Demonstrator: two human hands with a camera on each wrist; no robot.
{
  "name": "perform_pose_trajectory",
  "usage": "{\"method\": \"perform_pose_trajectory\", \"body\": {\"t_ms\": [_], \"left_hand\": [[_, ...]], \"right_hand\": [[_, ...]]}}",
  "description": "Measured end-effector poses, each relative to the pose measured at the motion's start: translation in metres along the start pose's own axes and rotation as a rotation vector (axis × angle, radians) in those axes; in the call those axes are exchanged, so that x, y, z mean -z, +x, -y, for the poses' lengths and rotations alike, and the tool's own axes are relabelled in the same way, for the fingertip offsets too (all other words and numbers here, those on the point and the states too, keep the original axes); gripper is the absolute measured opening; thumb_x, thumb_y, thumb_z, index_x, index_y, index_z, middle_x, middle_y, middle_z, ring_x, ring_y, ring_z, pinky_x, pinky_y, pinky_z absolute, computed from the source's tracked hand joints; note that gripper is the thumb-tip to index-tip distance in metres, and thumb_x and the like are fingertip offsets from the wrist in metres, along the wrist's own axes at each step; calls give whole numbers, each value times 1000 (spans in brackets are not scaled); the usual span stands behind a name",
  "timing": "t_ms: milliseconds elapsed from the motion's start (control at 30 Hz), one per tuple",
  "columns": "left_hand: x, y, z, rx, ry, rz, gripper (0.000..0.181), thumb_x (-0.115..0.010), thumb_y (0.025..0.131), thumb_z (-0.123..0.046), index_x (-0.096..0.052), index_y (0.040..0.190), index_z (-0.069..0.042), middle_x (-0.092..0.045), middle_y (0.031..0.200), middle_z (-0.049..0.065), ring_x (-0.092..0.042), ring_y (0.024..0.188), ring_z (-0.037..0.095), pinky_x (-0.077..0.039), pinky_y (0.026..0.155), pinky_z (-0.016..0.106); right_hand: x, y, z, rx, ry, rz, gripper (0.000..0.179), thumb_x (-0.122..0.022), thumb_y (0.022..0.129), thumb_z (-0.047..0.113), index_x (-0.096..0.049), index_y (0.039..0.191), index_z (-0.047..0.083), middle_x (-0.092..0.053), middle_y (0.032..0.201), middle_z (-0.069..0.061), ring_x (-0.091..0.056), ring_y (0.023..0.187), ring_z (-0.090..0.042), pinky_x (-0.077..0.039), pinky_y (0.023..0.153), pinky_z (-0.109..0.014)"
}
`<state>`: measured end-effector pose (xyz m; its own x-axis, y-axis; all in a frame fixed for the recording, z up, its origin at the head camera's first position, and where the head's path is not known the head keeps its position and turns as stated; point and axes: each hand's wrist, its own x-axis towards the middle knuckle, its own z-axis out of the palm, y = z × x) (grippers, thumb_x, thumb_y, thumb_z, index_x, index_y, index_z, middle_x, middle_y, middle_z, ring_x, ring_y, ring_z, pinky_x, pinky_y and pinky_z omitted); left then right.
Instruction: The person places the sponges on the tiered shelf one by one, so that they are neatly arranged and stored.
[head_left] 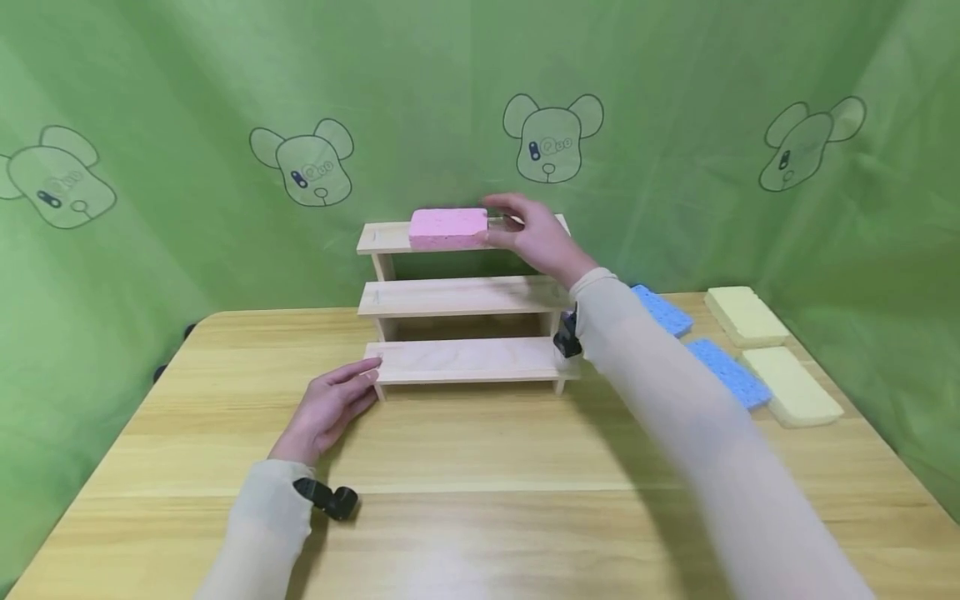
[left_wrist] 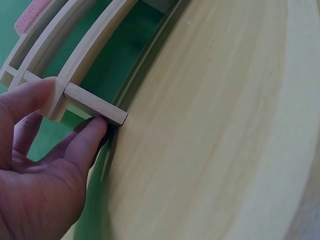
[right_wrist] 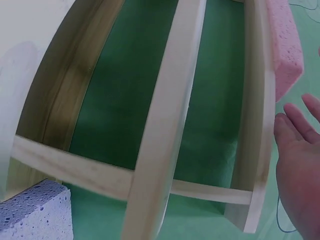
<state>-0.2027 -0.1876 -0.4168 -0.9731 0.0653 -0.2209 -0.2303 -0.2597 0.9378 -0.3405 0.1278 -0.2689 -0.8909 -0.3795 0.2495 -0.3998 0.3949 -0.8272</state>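
Note:
A three-tier wooden shelf (head_left: 465, 360) stands on the table, and a pink sponge (head_left: 448, 228) lies flat on its top tier, left of the middle. My right hand (head_left: 542, 240) is at the sponge's right end, thumb near the front corner and fingers spread toward the back. In the right wrist view a small gap shows between this hand (right_wrist: 300, 150) and the pink sponge (right_wrist: 286, 45). My left hand (head_left: 333, 407) grips the left end of the bottom tier. The left wrist view shows its thumb and fingers around the shelf's end piece (left_wrist: 95, 103).
To the right of the shelf lie two blue sponges (head_left: 726, 372) and two pale yellow sponges (head_left: 791, 387), flat on the wooden table (head_left: 480, 508). A green curtain (head_left: 435, 83) with printed bear heads hangs behind and around the table.

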Motion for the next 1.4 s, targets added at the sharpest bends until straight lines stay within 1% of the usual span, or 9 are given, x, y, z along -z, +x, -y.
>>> {"method": "perform_pose_trajectory", "body": {"t_ms": [100, 267, 333, 500, 567, 800, 1067, 1267, 1400], "left_hand": [[0, 0, 0, 4, -4, 1, 43, -60, 96, 1, -49, 138, 8, -41, 148, 17, -56, 120, 23, -49, 101, 32], [1, 0, 0, 3, -17, 12, 44, -60, 96, 2, -48, 138, 9, -40, 149, 18, -57, 118, 22, -49, 102, 32], [2, 0, 0, 4, -20, 23, 44, -61, 95, 2, -48, 137, 9, -39, 149, 19, -57, 118, 22, -48, 102, 33], [3, 1, -1, 16, -26, 37, 46, -63, 94, 2, -48, 137, 9, -37, 150, 18, -57, 118, 22, -48, 102, 32], [3, 1, -2, 21, -26, 37, 47, -63, 94, 2, -48, 137, 9, -37, 150, 18, -57, 118, 21, -48, 102, 32], [3, 1, -2, 30, -27, 31, 44, -64, 93, 2, -52, 136, 7, -39, 150, 17, -58, 117, 20, -48, 102, 32], [3, 2, -2, 29, -3, 29, 46, -64, 94, 0, -50, 137, 7, -40, 150, 16, -57, 119, 20, -49, 101, 31], [5, 2, -2, 30, -10, 24, 45, -64, 94, 0, -51, 137, 6, -39, 149, 17, -57, 119, 21, -49, 101, 31], [6, 3, -1, 27, -16, 30, 43, -64, 94, 0, -53, 135, 5, -39, 150, 17, -58, 118, 20, -49, 101, 31]], "right_hand": [[4, -8, 1, 30, -19, -4, 63, -72, 91, 23, -45, 146, 9, -41, 149, -4, -36, 138, -22, -27, 115, -24], [10, -21, 2, 47, -46, 2, 59, -67, 95, 23, -43, 147, 9, -40, 150, -6, -32, 140, -24, -24, 118, -29], [12, -31, 9, 44, -45, 2, 57, -65, 97, 20, -43, 147, 6, -40, 149, -9, -31, 141, -26, -23, 119, -31], [21, -40, 4, 52, -56, -30, 54, -65, 97, 24, -46, 144, 5, -43, 145, -7, -32, 140, -24, -25, 118, -32], [24, -39, -5, 58, -56, -56, 53, -66, 96, 27, -49, 142, 8, -44, 144, -4, -33, 139, -21, -26, 117, -30], [35, -54, -8, 65, -33, -134, 47, -64, 97, 24, -53, 140, 8, -49, 139, -5, -37, 137, -23, -29, 116, -28], [47, -78, -19, 41, -44, -147, 50, -63, 98, 28, -51, 141, 6, -47, 140, -5, -35, 138, -23, -29, 117, -32], [52, -95, -29, 32, -36, -164, 47, -62, 98, 22, -51, 140, 3, -47, 139, -10, -38, 136, -28, -30, 117, -38], [53, -106, -38, 19, -57, -169, 47, -62, 99, 20, -50, 140, 1, -46, 138, -11, -39, 134, -29, -31, 116, -39]]}}
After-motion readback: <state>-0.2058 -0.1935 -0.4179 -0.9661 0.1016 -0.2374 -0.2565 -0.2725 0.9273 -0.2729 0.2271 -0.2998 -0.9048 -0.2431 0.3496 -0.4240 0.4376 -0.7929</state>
